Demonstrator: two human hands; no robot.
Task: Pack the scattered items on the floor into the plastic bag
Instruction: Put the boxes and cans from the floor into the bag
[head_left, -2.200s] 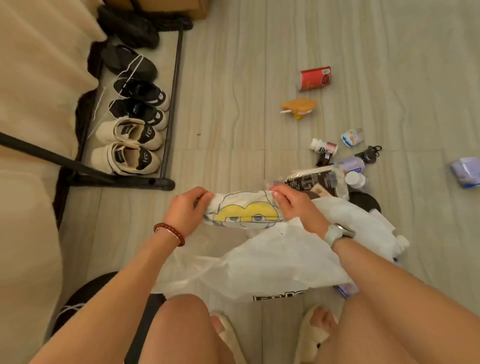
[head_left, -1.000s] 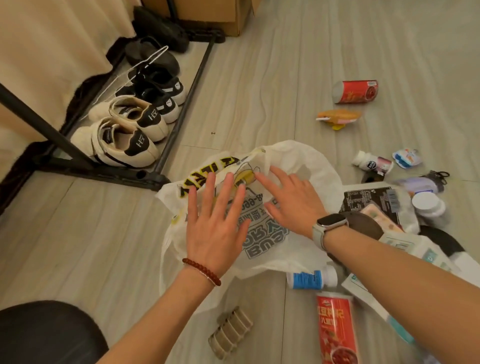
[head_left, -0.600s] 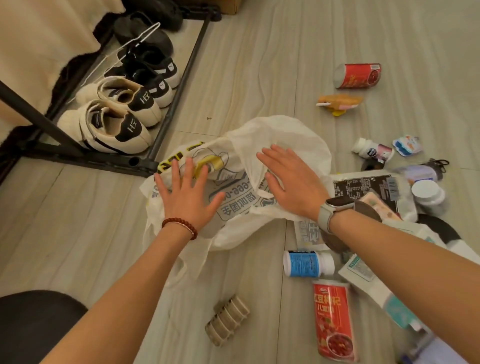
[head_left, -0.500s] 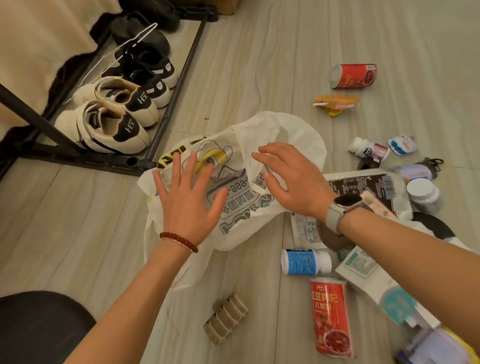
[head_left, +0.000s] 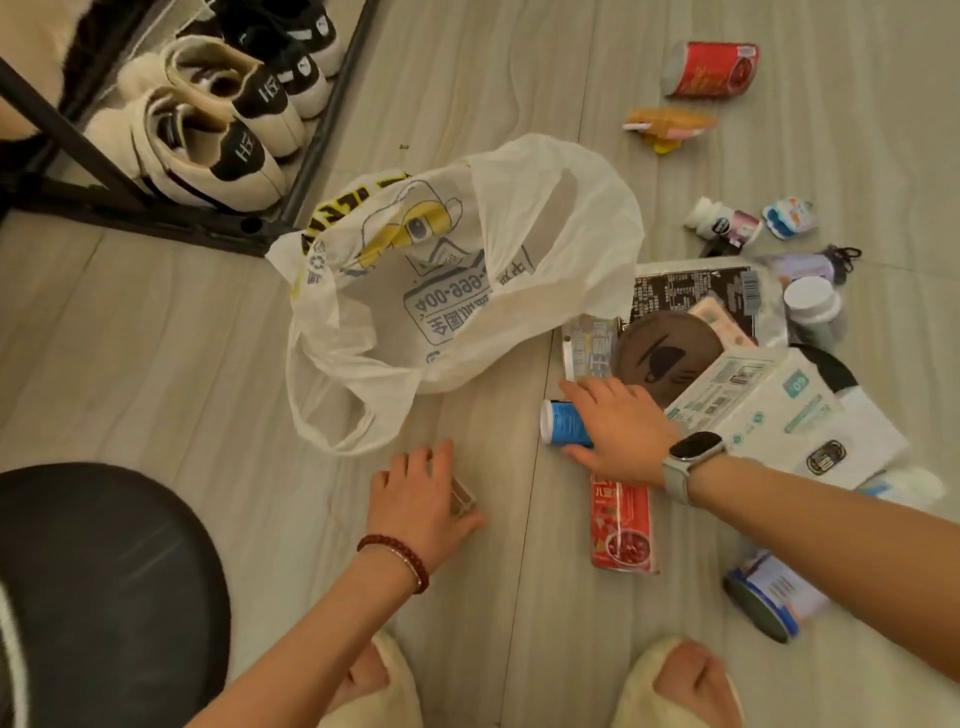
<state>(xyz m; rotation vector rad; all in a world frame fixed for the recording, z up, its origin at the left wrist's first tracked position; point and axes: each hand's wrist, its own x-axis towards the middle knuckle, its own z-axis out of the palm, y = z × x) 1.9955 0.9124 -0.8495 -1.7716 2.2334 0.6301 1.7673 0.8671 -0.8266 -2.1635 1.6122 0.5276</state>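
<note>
The white plastic bag (head_left: 467, 291) with yellow and grey print lies spread on the floor, mouth toward me and handles loose. My left hand (head_left: 421, 499) is just below it, curled over a small brown ribbed item (head_left: 462, 500) that is mostly hidden. My right hand (head_left: 618, 431), with a watch on its wrist, is clasped over a blue-and-white bottle (head_left: 563, 422) lying on its side. A red can (head_left: 621, 525) lies right under that wrist. A brown disc (head_left: 670, 358), a white box (head_left: 753, 410) and a black packet (head_left: 696, 291) are piled beside the bag.
Farther off lie another red can (head_left: 711, 70), an orange toy (head_left: 670, 124), a small white bottle (head_left: 722, 223) and a white-lidded jar (head_left: 813, 306). A blue-and-white tin (head_left: 774, 597) is at lower right. A shoe rack (head_left: 156, 218) holds shoes; a black stool (head_left: 104, 571) stands at left.
Both hands have left the bag and come back toward me. The left one dropped onto the ribbed item, the right one onto the blue-and-white bottle. The bag lies flatter and more open.
</note>
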